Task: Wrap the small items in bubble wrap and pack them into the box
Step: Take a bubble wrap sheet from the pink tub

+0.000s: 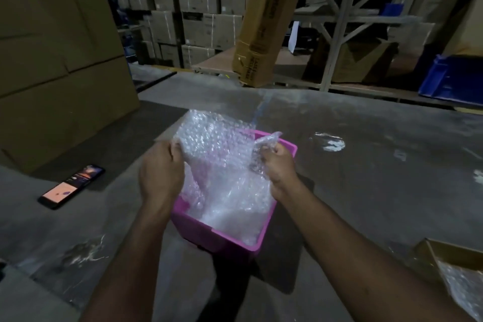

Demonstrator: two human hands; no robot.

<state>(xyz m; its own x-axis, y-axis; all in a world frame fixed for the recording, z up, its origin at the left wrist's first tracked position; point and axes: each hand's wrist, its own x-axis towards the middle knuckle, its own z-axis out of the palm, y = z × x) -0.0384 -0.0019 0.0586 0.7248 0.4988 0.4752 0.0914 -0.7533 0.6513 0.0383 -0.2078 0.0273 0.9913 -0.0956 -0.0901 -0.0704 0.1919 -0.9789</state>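
Both hands, left (162, 165) and right (278, 165), pinch the wrap (217, 144) with curled fingers above the pink bin (222, 239); next, probably, spread it for an item.

Two bare forearms lead up to the left hand (160, 170) and the right hand (278, 165). Both arms are uncovered as far as they show, and the wrists and visible fingers carry nothing.
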